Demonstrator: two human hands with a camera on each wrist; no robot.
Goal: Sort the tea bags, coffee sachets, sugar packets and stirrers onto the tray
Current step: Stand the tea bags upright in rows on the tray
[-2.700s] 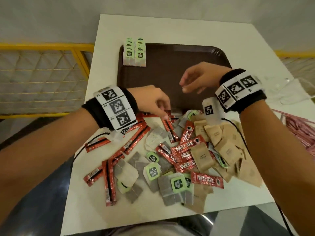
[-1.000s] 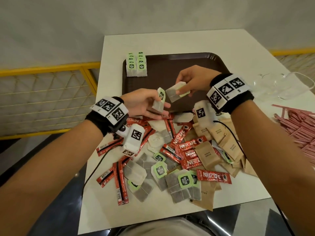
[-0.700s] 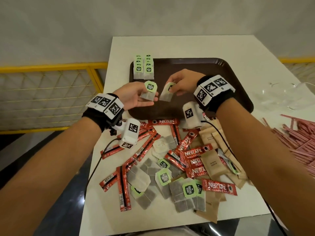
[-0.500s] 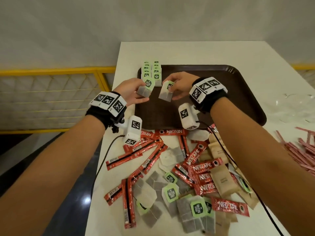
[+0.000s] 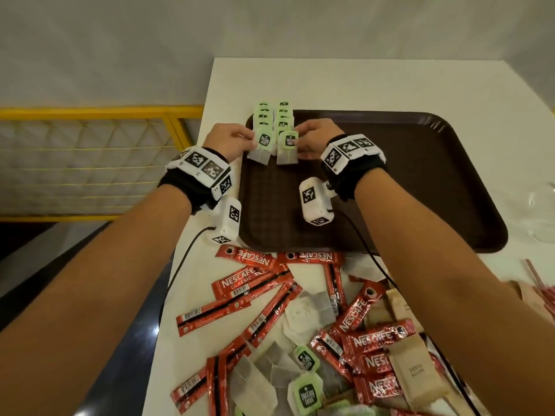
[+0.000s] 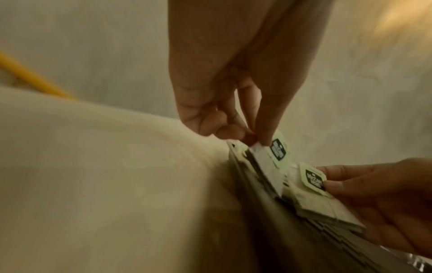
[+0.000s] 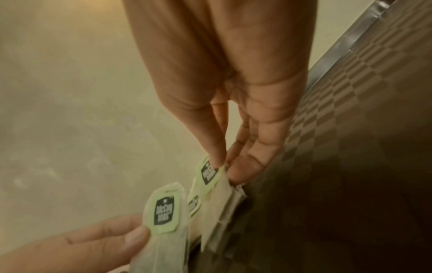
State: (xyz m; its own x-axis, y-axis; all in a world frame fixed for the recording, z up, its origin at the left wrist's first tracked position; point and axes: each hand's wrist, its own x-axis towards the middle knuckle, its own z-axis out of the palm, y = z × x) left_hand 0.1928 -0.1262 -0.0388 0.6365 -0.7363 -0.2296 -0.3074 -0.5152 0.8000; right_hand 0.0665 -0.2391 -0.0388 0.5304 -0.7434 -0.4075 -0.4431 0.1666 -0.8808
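Two tea bags are being held at the far left corner of the brown tray point(image 5: 420, 181), one in each hand. The left hand point(image 5: 228, 142) pinches the left tea bag point(image 5: 262, 147) between thumb and fingertips, near its green tag, and the bag hangs tilted over the tray's left rim. The right hand point(image 5: 315, 139) pinches the right tea bag point(image 5: 287, 148) the same way, just beside the first, the two bags close but apart. Both sit at the near end of two rows of tea bags point(image 5: 273, 118) already laid on that corner of the tray, overlapping like tiles; from the left wrist view the left bag point(image 6: 271, 162) touches the stack under it, and from the right wrist view the right bag point(image 7: 217, 186) lies against its row.

On the white table point(image 5: 360, 82), near the tray's front edge, lies a mixed heap: red coffee sachets point(image 5: 249, 288), loose tea bags point(image 5: 304, 391) and brown sugar packets point(image 5: 417, 373). Pink stirrers point(image 5: 540, 283) show at the right edge, and a clear glass point(image 5: 540, 211) stands beside the tray. Left of the table runs a yellow railing point(image 5: 99, 111) with mesh, below a pale wall point(image 5: 270, 25).
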